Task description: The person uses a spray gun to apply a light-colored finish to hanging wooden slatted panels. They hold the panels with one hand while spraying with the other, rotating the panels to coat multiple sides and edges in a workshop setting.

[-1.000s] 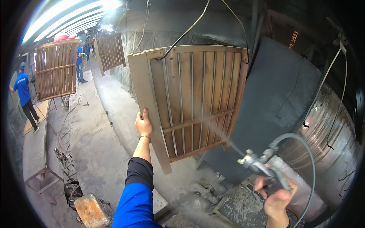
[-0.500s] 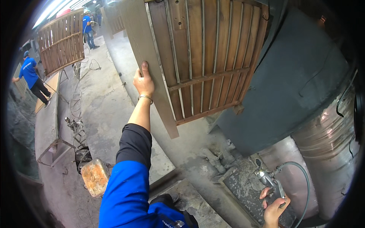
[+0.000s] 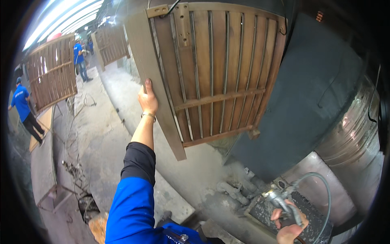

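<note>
In what seems a spraying step, our right hand [image 3: 289, 232] grips the spray gun [image 3: 279, 201], the next move likely calling for its nozzle [image 3: 267, 194] aimed upward, while our left hand [image 3: 148, 101] clasps the left edge of the panel [image 3: 218, 77] hanging beyond.

Here's the left hand [image 3: 148, 101] gripping the side edge of a brown slatted wooden panel [image 3: 219, 73], thumb up along its face, while lower down the right hand [image 3: 289, 232] clasps a silver metal spray gun [image 3: 278, 200] with a curved grey hose [image 3: 326, 192]. Over at far left, a blue-shirted person [image 3: 21, 101] in dark trousers stands near a second slatted panel of brown wood [image 3: 48, 81].
</note>
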